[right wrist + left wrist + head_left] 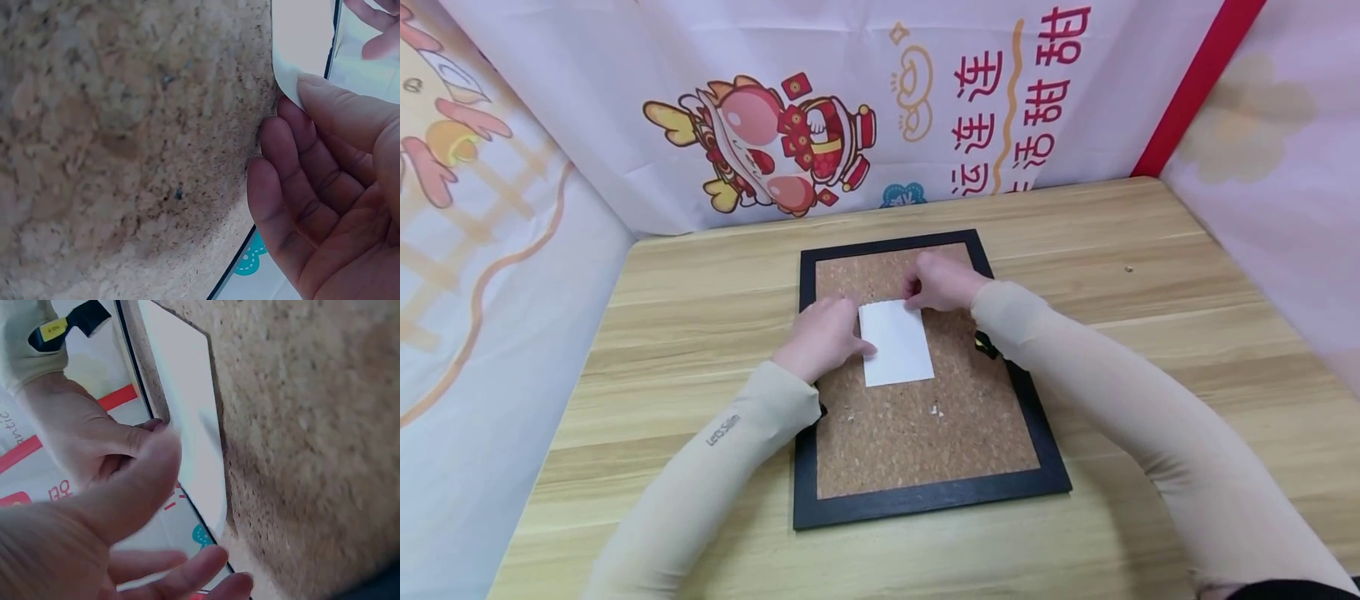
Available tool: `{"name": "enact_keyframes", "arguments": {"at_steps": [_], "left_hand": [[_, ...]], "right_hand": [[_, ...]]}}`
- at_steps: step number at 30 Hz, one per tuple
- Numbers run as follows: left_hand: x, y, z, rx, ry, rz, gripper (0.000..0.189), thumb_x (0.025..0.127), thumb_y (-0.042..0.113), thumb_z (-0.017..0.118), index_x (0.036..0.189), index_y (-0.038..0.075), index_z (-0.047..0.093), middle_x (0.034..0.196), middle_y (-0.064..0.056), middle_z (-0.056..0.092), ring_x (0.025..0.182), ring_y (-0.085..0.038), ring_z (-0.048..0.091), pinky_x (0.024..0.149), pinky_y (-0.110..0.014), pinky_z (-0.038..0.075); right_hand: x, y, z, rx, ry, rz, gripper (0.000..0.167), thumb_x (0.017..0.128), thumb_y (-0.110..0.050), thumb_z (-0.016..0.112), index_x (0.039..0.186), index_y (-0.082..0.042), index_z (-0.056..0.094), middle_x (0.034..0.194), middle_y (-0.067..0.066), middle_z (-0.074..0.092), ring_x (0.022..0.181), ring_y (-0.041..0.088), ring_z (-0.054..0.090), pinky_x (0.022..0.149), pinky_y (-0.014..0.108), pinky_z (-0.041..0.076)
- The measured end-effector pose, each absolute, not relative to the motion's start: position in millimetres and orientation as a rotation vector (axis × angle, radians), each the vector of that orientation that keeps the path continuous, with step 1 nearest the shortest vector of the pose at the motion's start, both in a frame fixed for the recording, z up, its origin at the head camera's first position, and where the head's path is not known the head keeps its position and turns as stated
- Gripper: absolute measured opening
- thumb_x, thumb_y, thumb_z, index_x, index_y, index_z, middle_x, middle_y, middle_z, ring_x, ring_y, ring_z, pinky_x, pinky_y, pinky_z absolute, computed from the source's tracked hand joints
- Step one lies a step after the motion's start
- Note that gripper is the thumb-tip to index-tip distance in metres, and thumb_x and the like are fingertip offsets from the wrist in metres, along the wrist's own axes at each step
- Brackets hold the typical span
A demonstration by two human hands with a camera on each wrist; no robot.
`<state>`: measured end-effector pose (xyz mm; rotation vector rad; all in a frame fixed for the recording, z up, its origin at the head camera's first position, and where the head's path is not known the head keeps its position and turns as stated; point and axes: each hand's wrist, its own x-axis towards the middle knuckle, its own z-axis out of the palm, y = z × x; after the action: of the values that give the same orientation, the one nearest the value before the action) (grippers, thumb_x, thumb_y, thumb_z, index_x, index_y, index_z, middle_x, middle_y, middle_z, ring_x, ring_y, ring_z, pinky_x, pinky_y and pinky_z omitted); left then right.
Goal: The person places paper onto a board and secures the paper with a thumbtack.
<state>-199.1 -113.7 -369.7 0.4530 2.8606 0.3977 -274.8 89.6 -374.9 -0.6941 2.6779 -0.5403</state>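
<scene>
A small white sheet of paper (897,350) lies on a cork board (917,450) with a black frame. At the sheet's upper right corner my right hand (943,283) pinches the paper between thumb and index finger; the right wrist view shows that corner bent up slightly (303,37). My left hand (827,337) is at the sheet's left edge, its thumb over the paper. In the left wrist view that thumb (150,478) and the fingers stand apart, the fingers loosely bent. Whether the left thumb touches the sheet I cannot tell.
The board lies on a light wood-grain table (700,350). Small white flecks (936,411) mark the cork below the paper. A tiny dark spot (1129,269) is on the table at right. Printed white cloth (865,100) hangs behind and at both sides.
</scene>
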Motion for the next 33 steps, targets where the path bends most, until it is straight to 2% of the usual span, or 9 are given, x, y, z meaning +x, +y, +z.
{"name": "enact_keyframes", "arguments": {"at_steps": [2, 4, 7, 16, 25, 33], "left_hand": [[-194.8, -116.2, -367.4, 0.528, 2.835, 0.331, 0.073, 0.08, 0.036, 0.084, 0.135, -0.001, 0.055, 0.119, -0.017, 0.061, 0.106, -0.031, 0.057, 0.092, -0.044, 0.047], [-190.7, -119.7, -366.7, 0.609, 2.792, 0.257, 0.085, 0.081, 0.039, 0.083, 0.145, -0.001, 0.046, 0.138, -0.02, 0.052, 0.123, -0.035, 0.05, 0.102, -0.047, 0.041], [-185.9, -125.2, -367.9, 0.701, 2.73, 0.186, 0.093, 0.081, 0.045, 0.08, 0.151, 0.001, 0.038, 0.154, -0.019, 0.036, 0.138, -0.04, 0.035, 0.109, -0.051, 0.033], [-187.3, -130.6, -374.4, 0.729, 2.706, 0.173, 0.099, 0.082, 0.059, 0.073, 0.155, 0.006, 0.032, 0.159, -0.017, 0.027, 0.145, -0.046, 0.018, 0.109, -0.062, 0.027], [-192.7, -131.2, -377.0, 0.69, 2.706, 0.134, 0.103, 0.081, 0.062, 0.071, 0.156, 0.006, 0.028, 0.163, -0.018, 0.017, 0.146, -0.048, 0.005, 0.111, -0.067, 0.015], [-194.6, -129.0, -377.3, 0.656, 2.674, 0.066, 0.104, 0.081, 0.065, 0.068, 0.157, 0.008, 0.026, 0.163, -0.019, 0.014, 0.146, -0.049, 0.0, 0.109, -0.07, 0.012]], "right_hand": [[-275.3, 89.5, -374.4, -0.688, 2.679, -0.538, 0.005, 0.089, -0.018, 0.076, 0.085, -0.015, 0.075, 0.083, -0.001, 0.068, 0.076, 0.018, 0.059, 0.069, 0.031, 0.047], [-276.2, 88.8, -373.8, -0.683, 2.676, -0.536, 0.005, 0.089, -0.019, 0.076, 0.086, -0.015, 0.075, 0.084, -0.001, 0.069, 0.077, 0.018, 0.059, 0.07, 0.031, 0.047], [-277.4, 87.2, -372.9, -0.682, 2.669, -0.531, 0.005, 0.089, -0.019, 0.076, 0.086, -0.015, 0.075, 0.084, -0.001, 0.069, 0.078, 0.019, 0.059, 0.071, 0.032, 0.047], [-280.1, 84.5, -372.4, -0.71, 2.673, -0.486, 0.006, 0.089, -0.018, 0.076, 0.084, -0.014, 0.074, 0.082, -0.001, 0.069, 0.077, 0.018, 0.059, 0.071, 0.033, 0.047], [-280.8, 82.7, -374.6, -0.668, 2.663, -0.456, 0.006, 0.09, -0.018, 0.076, 0.086, -0.014, 0.074, 0.085, 0.001, 0.067, 0.078, 0.02, 0.058, 0.071, 0.032, 0.046], [-281.4, 80.1, -374.0, -0.642, 2.657, -0.419, 0.007, 0.09, -0.02, 0.075, 0.088, -0.014, 0.074, 0.085, 0.002, 0.067, 0.079, 0.02, 0.057, 0.071, 0.032, 0.045]]}}
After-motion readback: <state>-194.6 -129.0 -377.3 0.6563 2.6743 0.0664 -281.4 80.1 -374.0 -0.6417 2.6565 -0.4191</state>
